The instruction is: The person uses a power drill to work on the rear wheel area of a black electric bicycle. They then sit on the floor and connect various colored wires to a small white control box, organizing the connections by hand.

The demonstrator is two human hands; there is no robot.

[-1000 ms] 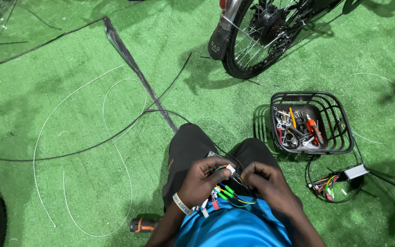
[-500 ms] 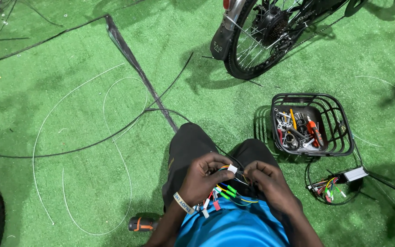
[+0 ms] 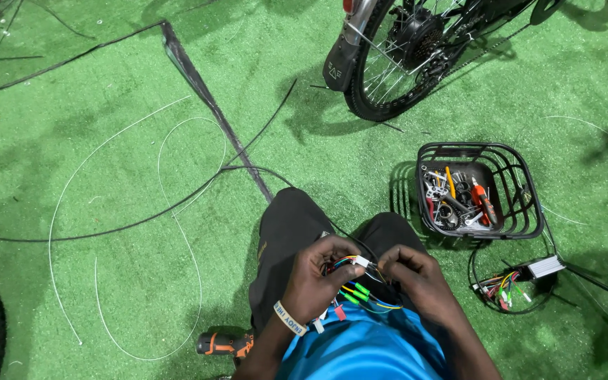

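A person seated on green artificial turf (image 3: 107,162) works a bundle of coloured wires (image 3: 360,292) over the lap, near the bottom centre of the scene. The left hand (image 3: 314,281) has its grip closed around the bundle, a small white connector (image 3: 361,262) showing at its fingertips; the right hand (image 3: 416,278) pinches narrowly at the wires just beside that connector. To the right sits a black wire basket (image 3: 522,204) of hand tools, with a silver controller box (image 3: 547,266) trailing wires nearer the person. A bicycle rear wheel (image 3: 402,63) stands at the far side; an orange-and-black tool (image 3: 225,344) lies near left.
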